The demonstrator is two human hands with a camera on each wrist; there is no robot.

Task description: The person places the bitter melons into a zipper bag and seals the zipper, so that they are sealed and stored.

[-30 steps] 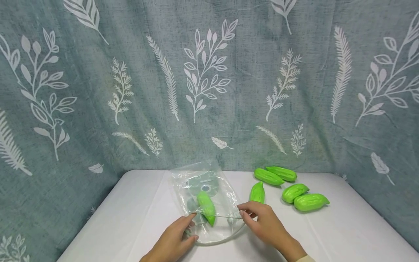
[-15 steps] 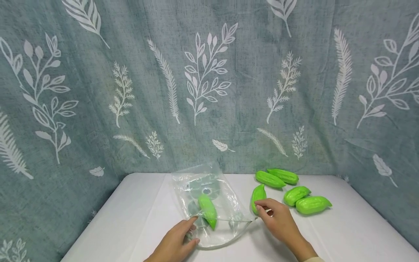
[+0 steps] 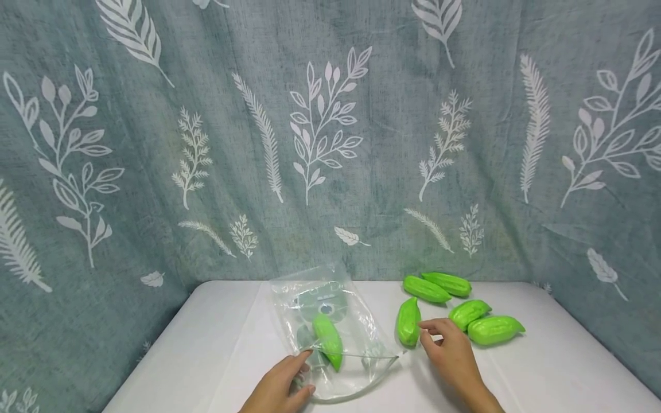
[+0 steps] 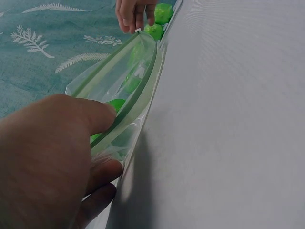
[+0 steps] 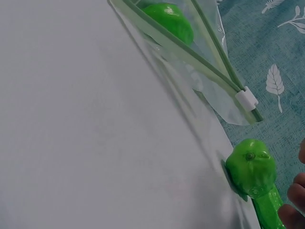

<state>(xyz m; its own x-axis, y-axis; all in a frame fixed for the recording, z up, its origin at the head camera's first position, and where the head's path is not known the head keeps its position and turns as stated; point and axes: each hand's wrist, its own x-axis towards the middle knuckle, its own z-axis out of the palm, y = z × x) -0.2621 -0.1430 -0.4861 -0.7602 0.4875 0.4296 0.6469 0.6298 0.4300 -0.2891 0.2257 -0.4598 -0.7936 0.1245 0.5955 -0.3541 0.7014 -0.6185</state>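
Observation:
A clear slider zip bag (image 3: 356, 321) lies on the table with its mouth parted towards me. One green, ridged, gourd-like vegetable (image 3: 326, 339) is inside it. My left hand (image 3: 279, 385) holds the left end of the bag's mouth, thumb at the green zip strip (image 4: 139, 90). At the mouth's right corner sits the white slider (image 5: 246, 98), with no hand on it. My right hand (image 3: 453, 351), fingers loosely bent and holding nothing, is just right of a second green gourd (image 3: 408, 322). Whether its fingertips touch that gourd is hard to tell.
Two green gourds (image 3: 426, 289) lie together at the table's back edge. Another pair (image 3: 496, 331) lies to the right, beyond my right hand. A patterned blue-green curtain (image 3: 382, 143) stands behind and beside the white table (image 3: 217, 344).
My right hand has left the bag's right corner and moved right, past the nearest gourd. The left hand keeps its place at the bag, whose mouth stays parted.

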